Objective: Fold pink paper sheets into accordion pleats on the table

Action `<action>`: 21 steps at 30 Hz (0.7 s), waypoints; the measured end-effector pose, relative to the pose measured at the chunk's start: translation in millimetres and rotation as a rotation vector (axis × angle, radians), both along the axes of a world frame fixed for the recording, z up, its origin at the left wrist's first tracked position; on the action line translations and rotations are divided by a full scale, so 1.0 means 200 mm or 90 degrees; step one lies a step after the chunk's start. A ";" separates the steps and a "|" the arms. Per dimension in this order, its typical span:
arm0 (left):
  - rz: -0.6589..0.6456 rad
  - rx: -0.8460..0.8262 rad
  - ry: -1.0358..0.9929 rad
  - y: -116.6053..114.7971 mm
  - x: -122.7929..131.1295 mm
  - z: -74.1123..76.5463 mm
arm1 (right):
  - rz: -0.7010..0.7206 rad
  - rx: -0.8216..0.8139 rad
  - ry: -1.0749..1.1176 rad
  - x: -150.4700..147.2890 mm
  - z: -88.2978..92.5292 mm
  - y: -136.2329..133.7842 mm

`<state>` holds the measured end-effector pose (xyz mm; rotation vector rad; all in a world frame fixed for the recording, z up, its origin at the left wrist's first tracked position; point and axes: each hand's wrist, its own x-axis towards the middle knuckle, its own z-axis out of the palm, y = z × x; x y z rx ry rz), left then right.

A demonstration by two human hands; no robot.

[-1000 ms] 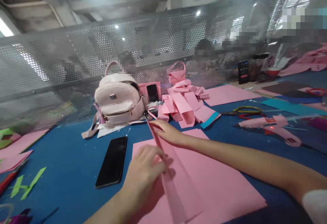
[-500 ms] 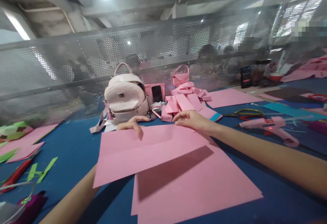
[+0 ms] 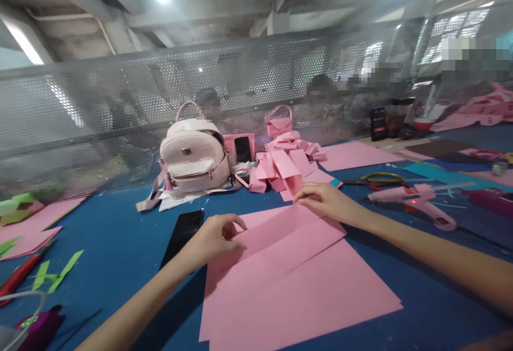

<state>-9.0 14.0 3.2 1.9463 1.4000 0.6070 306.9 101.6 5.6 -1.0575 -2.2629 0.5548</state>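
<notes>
Head view, sole camera. The left hand (image 3: 216,238) has its fingers loosely curled, a gap showing between thumb and forefinger; they touch the left end of the upper pink sheet (image 3: 294,233). Cannot tell whether its edge is pinched there. The right hand (image 3: 326,201) has its fingers bent and drawn close together over the far edge of the same sheet, near its right corner, apparently gripping it. The sheet spans the space between the two sets of fingers, a crease line running across it, and overlies larger pink sheets (image 3: 308,292) nearer the wearer on the blue counter (image 3: 116,233).

Left of the left fingers: black phone (image 3: 182,233), partly hidden by the forearm; farther out, green paper strips (image 3: 66,272) and a red-handled tool (image 3: 20,279).

Beyond the left fingers: pale backpack (image 3: 194,161), upright. To its right, a second phone (image 3: 242,149) stands tilted back.

Just beyond the right fingers: heap of pink paper pieces (image 3: 280,164), a small pink bag (image 3: 279,125) above it.

Right of the right fingers: pink glue gun (image 3: 419,201) lying on its side, red light lit; just past it, scissors (image 3: 380,178) with yellow handles.
</notes>
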 end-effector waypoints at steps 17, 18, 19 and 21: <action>0.045 0.150 0.371 -0.08 0.19 -0.07 | 0.170 0.176 -0.243 -0.21 -0.10 -0.12; 0.037 0.152 0.394 -0.08 0.20 -0.06 | 0.166 0.173 -0.241 -0.20 -0.10 -0.11; 0.024 0.150 0.419 -0.07 0.20 -0.05 | 0.164 0.172 -0.240 -0.20 -0.10 -0.10; -0.015 0.126 0.461 -0.06 0.19 -0.03 | 0.160 0.177 -0.249 -0.19 -0.10 -0.08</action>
